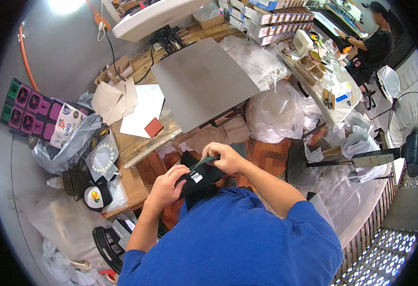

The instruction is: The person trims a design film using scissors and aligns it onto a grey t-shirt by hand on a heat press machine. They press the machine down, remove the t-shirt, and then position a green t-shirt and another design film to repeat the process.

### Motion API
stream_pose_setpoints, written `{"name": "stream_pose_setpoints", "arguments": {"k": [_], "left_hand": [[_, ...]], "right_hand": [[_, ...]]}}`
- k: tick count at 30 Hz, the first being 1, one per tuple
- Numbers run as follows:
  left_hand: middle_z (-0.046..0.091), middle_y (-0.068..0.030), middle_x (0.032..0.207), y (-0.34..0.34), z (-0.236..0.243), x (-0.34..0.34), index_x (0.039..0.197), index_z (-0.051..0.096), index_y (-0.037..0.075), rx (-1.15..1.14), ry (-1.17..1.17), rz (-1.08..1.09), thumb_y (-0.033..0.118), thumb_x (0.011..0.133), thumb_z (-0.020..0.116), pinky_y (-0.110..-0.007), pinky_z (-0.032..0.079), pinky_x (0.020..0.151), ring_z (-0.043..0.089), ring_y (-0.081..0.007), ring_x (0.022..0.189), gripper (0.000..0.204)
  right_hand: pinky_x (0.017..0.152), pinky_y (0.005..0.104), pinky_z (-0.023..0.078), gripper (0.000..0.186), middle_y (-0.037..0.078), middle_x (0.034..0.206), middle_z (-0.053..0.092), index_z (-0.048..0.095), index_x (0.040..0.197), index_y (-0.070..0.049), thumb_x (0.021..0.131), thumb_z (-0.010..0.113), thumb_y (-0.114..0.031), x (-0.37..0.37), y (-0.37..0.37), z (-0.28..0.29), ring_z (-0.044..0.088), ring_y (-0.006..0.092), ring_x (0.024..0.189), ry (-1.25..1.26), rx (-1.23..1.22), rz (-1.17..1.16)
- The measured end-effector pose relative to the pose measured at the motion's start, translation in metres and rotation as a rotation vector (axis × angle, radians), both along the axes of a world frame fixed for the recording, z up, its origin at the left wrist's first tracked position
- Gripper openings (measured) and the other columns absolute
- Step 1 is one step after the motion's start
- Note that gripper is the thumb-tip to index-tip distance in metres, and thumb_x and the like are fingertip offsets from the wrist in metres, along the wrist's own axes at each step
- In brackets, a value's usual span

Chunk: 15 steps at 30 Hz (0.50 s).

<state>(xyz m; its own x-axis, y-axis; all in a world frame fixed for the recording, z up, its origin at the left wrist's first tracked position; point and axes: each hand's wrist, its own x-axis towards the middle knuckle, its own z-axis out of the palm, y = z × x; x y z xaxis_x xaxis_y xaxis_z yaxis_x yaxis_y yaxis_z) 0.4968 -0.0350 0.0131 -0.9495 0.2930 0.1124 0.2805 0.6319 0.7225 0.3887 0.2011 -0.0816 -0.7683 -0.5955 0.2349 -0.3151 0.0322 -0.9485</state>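
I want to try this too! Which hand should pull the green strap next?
Probably the right hand: it already pinches the thin green strap. The left hand grips the black fabric cap, steadying it.

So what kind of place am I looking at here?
Probably a small garment-printing workshop: a heat press stands open on the wooden bench, stacked boxes line the back, and both hands, left and right, hold a dark cap.

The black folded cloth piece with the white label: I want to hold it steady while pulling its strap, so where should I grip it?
Probably grip the black folded cloth piece around its bunched left end, coming from the left, as the left hand does. The thin dark strap runs up to the right hand, so that end stays free.
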Motion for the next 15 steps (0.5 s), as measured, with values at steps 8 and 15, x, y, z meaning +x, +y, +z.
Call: {"name": "stream_pose_setpoints", "arguments": {"k": [8, 15], "left_hand": [[0.066, -0.0161, 0.119, -0.014, -0.151, -0.017, 0.113, 0.069, 0.006, -0.17, -0.188, -0.156, 0.037, 0.101, 0.048, -0.049, 0.04, 0.104, 0.061, -0.0357, 0.112, 0.039], [0.05, -0.029, 0.143, -0.077, -0.301, -0.027, 0.12, 0.066, -0.005, -0.395, -1.051, 0.5, 0.058, 0.099, 0.041, -0.043, 0.041, 0.109, 0.052, -0.0401, 0.13, 0.071]], "right_hand": [[0.084, 0.0454, 0.05, 0.018, 0.021, 0.104, 0.062, 0.054, 0.082, 0.001, 0.069, 0.067, 0.001, 0.035, 0.019, -0.031, 0.061, 0.0406, 0.094, 0.238, 0.246, -0.182], [0.075, 0.045, 0.049, 0.017, 0.018, 0.083, 0.059, 0.055, 0.084, 0.001, 0.073, 0.068, -0.002, 0.049, 0.08, -0.026, 0.061, 0.0401, 0.082, 0.029, 0.529, -0.135]]}}
